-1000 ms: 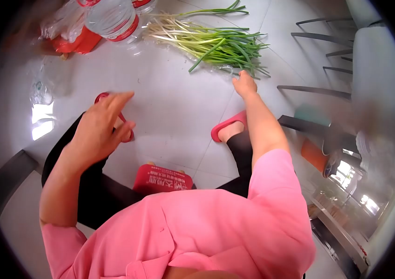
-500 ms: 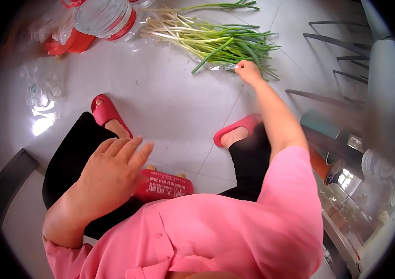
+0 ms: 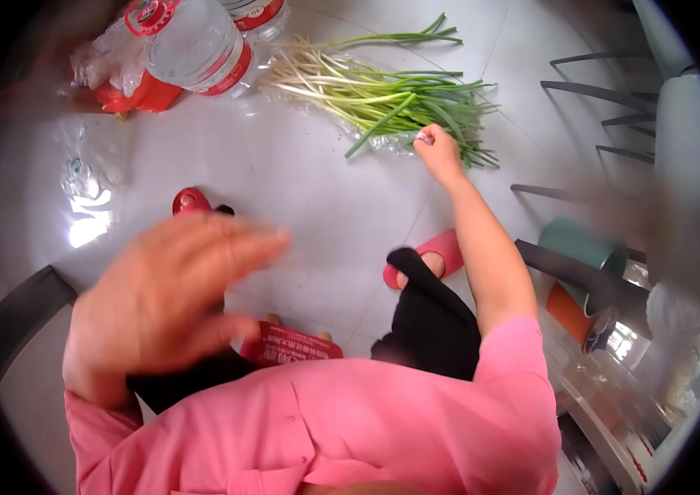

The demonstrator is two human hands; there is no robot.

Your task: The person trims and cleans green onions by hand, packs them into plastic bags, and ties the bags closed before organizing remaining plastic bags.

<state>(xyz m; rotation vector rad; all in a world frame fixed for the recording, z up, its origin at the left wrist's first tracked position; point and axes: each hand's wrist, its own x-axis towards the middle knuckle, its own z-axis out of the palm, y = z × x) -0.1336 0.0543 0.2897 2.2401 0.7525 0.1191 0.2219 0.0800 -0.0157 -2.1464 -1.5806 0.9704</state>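
A bunch of scallions lies on the floor, white ends to the left and green tops to the right. Clear plastic shows under and along its near edge. My right hand has its fingers closed on that plastic, right beside the green tops. Nearer the camera, my left hand hovers over my left leg, smeared by motion. Its fingers are stretched out with the thumb apart, and it holds nothing.
Large clear water bottles stand at the back left by a red plastic bag. A crumpled clear bag lies left. A red-covered stool is under me. Rack legs and a green container are at right.
My left hand has risen toward the camera and blurred. My right hand keeps its grip on the plastic. The view has shifted, showing more of the bottles, and my legs have drawn in.
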